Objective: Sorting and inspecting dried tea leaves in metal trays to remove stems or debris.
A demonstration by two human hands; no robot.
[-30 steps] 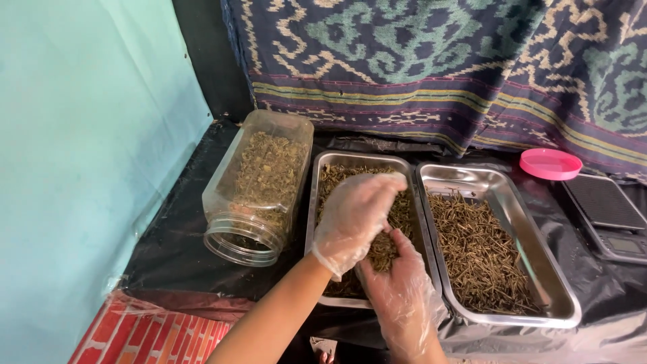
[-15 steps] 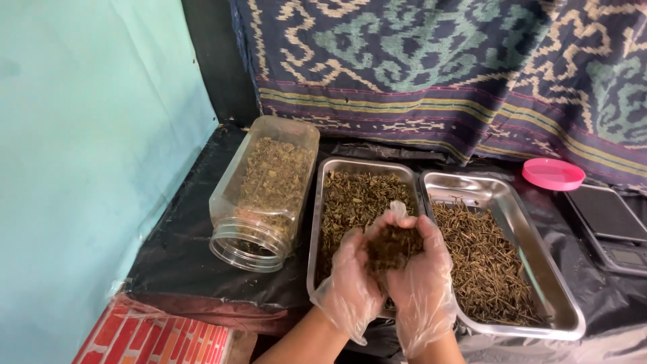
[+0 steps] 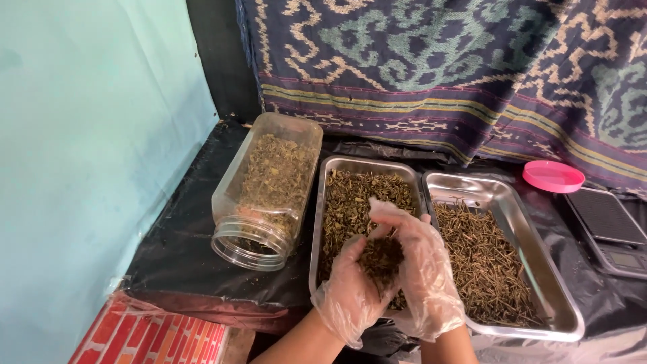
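Note:
Both my hands wear thin clear plastic gloves and are cupped together over the left steel tray point(image 3: 322, 202). My left hand point(image 3: 350, 291) and my right hand point(image 3: 421, 269) hold between them a heap of dried dark leaves point(image 3: 383, 257), just above the loose dried leaves point(image 3: 350, 199) lying in that tray. The right steel tray point(image 3: 512, 216), touching the left one, holds thin dried sticks point(image 3: 485, 259).
A clear plastic jar point(image 3: 266, 189) lies on its side left of the trays, open mouth toward me, with dried leaves inside. A pink lid point(image 3: 553, 176) and a black scale point(image 3: 610, 226) sit at right. Patterned cloth hangs behind; a turquoise wall stands left.
My hands, earlier spread flat in the left tray, came together and scooped up a heap of leaves. They now hold it a little more closed and nearer to me.

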